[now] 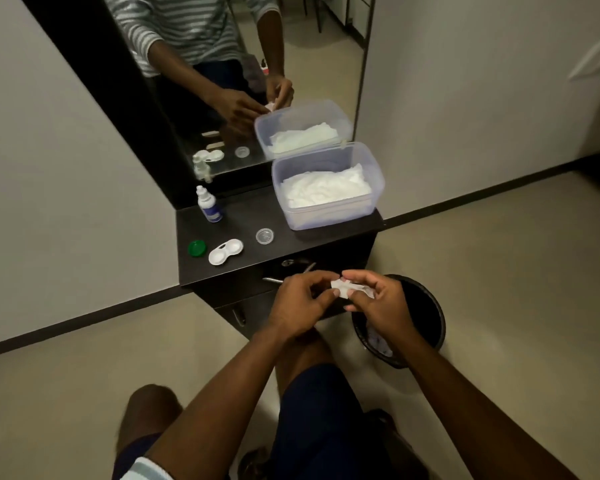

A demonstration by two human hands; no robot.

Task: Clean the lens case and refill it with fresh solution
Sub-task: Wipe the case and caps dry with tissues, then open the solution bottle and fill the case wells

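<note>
Left hand (pixel 300 301): fingers curled, a small white tissue (pixel 342 289) pinched at its left end, in front of the cabinet top's (pixel 243 216) front edge.
Right hand (pixel 378 301): fingers curled, the same tissue pinched at its right end, above the black bin (pixel 430 306).
Lens case (pixel 225 251): white, open, laid near the front-left of the cabinet top.
Green cap (pixel 197 248): just left of the lens case.
Clear cap (pixel 264 236): right of the lens case, apart from it.
Solution bottle (pixel 208 204): upright at the back-left corner.
Tissue tub (pixel 328 185): at the back-right corner.
</note>
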